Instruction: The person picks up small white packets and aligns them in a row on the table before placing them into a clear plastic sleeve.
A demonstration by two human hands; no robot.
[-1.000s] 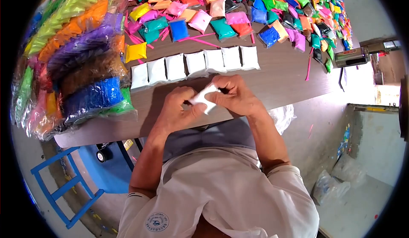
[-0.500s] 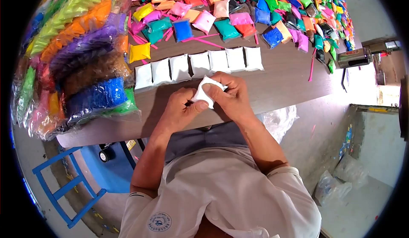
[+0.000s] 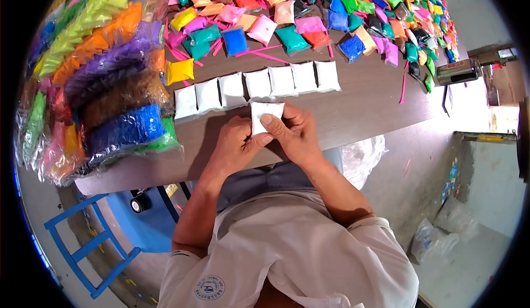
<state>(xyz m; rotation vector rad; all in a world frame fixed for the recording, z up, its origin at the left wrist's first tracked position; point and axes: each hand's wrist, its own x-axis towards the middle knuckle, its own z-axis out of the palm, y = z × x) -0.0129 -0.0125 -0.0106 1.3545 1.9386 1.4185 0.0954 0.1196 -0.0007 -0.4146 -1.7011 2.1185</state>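
Observation:
Between both hands, just over the near part of the table, is a small white packet (image 3: pixel 264 115), held fairly flat with its face up. My left hand (image 3: pixel 238 142) grips its lower left side, thumb on the near edge. My right hand (image 3: pixel 298 136) closes on the right side, its thumb pressing the packet's face; the fingers behind are partly hidden. Beyond the hands, a row of several similar white packets (image 3: pixel 232 91) lies side by side on the table (image 3: pixel 375 101).
Stacked clear bags of coloured packets (image 3: pixel 118 81) fill the left side. Loose coloured packets (image 3: pixel 337 18) are heaped across the back, with pink sticks (image 3: pixel 259 51) among them. A yellow packet (image 3: pixel 180 71) lies behind the row's left end. A blue metal frame (image 3: pixel 91 244) stands lower left.
The white packet has gone from tilted and bunched to flatter and squarer, face up. Both hands stay on it, with the right hand slightly lower. The row is unchanged.

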